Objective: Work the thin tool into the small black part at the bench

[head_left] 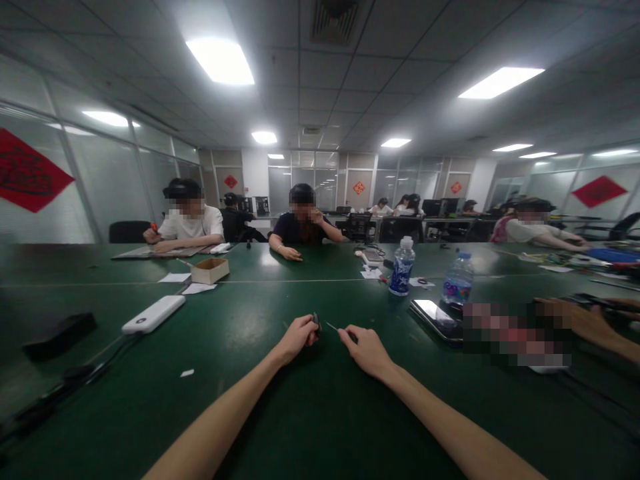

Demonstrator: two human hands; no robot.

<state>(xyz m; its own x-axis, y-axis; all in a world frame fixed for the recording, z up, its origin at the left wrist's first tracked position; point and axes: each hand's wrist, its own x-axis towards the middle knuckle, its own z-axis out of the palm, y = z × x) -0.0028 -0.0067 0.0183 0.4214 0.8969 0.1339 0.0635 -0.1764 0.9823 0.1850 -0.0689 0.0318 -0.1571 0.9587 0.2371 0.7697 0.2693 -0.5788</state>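
Right hand (367, 349) holds, apparently, a thin tool (353, 337)

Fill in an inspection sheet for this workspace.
Surface: green table with a pale line across it.
Job's things: small dark object, too small to identify; thin pointed tool, tip toward it.
Clutter: small box, white device, phone, blue-labelled bottle, paper scrap.
Hands: left hand holds the object; right hand, the tool.
Cables: dark cable at left, near the white device.
Surroundings: person opposite, ceiling light, red diamond sign.
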